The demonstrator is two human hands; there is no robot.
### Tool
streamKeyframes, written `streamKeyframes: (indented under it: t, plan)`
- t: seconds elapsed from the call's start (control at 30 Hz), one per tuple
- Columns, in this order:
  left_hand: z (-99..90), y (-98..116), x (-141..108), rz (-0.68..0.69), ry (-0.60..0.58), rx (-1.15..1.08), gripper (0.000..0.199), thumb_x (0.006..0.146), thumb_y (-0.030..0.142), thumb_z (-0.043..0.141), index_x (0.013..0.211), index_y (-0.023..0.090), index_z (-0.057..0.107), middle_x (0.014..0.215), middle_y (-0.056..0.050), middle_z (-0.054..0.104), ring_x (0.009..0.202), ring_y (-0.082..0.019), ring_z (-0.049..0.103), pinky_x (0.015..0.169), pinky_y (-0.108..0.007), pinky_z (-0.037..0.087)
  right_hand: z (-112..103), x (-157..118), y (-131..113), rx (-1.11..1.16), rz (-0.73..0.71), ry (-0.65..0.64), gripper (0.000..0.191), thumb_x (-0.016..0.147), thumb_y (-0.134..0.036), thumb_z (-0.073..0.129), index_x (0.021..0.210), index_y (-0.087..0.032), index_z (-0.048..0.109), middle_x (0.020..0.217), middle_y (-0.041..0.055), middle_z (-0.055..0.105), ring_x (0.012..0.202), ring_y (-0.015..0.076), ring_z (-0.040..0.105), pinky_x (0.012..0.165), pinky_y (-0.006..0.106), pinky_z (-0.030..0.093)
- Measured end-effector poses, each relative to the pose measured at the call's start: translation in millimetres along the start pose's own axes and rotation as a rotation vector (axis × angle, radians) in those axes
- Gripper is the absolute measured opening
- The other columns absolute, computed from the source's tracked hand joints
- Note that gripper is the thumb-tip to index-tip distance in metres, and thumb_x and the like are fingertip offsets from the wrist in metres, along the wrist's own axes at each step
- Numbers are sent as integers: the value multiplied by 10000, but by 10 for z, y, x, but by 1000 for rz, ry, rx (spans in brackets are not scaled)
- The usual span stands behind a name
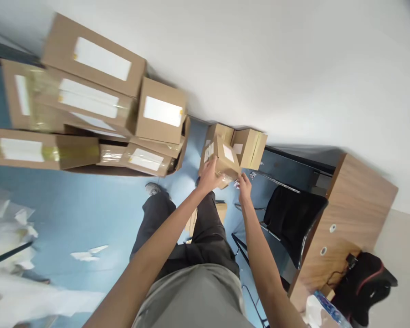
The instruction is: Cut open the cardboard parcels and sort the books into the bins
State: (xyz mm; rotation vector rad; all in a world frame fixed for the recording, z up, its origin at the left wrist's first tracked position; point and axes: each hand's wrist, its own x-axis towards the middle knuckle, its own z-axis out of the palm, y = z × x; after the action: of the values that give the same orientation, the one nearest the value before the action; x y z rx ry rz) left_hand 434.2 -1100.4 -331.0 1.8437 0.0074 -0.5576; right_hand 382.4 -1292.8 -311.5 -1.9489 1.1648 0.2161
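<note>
Brown cardboard makes the small box (225, 165), tilted between two hands. The left hand (210, 177) grips its near side; the right hand (245, 186) pinches a low corner. Behind is a taped box (251, 148) by the wall (259, 68). If the corner slips, the small box could drop onto the floor (99, 209).
</note>
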Motion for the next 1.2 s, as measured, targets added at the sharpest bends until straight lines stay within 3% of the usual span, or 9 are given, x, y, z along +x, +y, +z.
streamKeyframes:
  t: [0.13, 0.23, 0.43, 0.67, 0.8, 0.87, 0.97, 1.07, 1.2]
  plan:
    - [-929, 459, -1100, 52, 111, 84, 818, 858, 293, 691, 1613, 158, 405, 1597, -161, 538, 1557, -364, 388, 1296, -551, 324, -348, -1403, -341, 152, 37, -118, 628, 806, -569, 705, 1323, -212, 733, 1439, 142, 687, 1237, 298, 674, 976, 405, 552]
    - [-1604, 542, -1877, -55, 240, 95, 753, 904, 326, 656, 1600, 161, 420, 1583, -183, 545, 1518, -365, 464, 1283, -569, 351, -212, -2284, -537, 277, 123, -365, 595, 722, -569, 831, 1207, -232, 762, 1345, 98, 738, 1270, 301, 677, 1057, 444, 552]
    - [-2970, 574, -3163, -188, 699, 67, 792, 894, 349, 678, 1617, 191, 397, 1641, -170, 471, 1537, -356, 440, 1266, -546, 395, 824, -3669, -1103, 307, 20, -792, 487, 773, -574, 811, 1162, -293, 731, 1340, 44, 724, 1290, 278, 677, 1107, 472, 573]
    - [-4848, 1186, -4363, -23, 1278, 323, 867, 911, 502, 735, 1647, 226, 369, 1729, -147, 327, 1628, -375, 252, 1340, -533, 235, 2345, -5512, -2711, 395, -365, -1392, 456, 931, -508, 644, 1310, -260, 694, 1472, 87, 651, 1421, 275, 584, 1127, 480, 552]
    - [-5573, 1406, -4764, 112, 1416, 402, 856, 951, 618, 670, 1655, 244, 358, 1780, -104, 231, 1667, -364, 109, 1344, -555, 131, 2598, -6482, -3368, 424, -585, -1630, 495, 1008, -482, 583, 1446, -251, 603, 1458, 45, 633, 1467, 226, 535, 1133, 465, 521]
    - [-5587, 1412, -4791, 106, 1426, 401, 761, 992, 593, 617, 1643, 271, 390, 1783, -83, 241, 1667, -334, 139, 1344, -529, 148, 2454, -6680, -3431, 404, -649, -1717, 497, 1023, -521, 568, 1438, -249, 609, 1386, 39, 669, 1444, 218, 551, 1123, 436, 527]
    - [-5143, 1308, -4523, 42, 1375, 311, 556, 1054, 457, 525, 1573, 259, 511, 1717, -89, 402, 1614, -293, 323, 1335, -497, 230, 2123, -6427, -3207, 353, -667, -1774, 472, 970, -537, 670, 1345, -251, 670, 1271, 34, 725, 1385, 216, 593, 1133, 377, 524]
    - [-4321, 1147, -3950, -110, 1161, 163, 471, 1029, 267, 495, 1473, 181, 627, 1544, -145, 609, 1474, -304, 535, 1277, -485, 367, 1848, -5629, -2767, 273, -444, -1680, 394, 910, -525, 729, 1189, -246, 725, 1149, 41, 771, 1279, 243, 664, 1082, 371, 566]
    - [-2979, 1039, -3048, -229, 733, 99, 488, 926, 131, 523, 1372, 195, 711, 1433, -155, 691, 1380, -330, 619, 1238, -507, 418, 1445, -4292, -2172, 227, -102, -1332, 267, 931, -501, 676, 964, -238, 714, 934, 60, 792, 1109, 276, 733, 987, 398, 607]
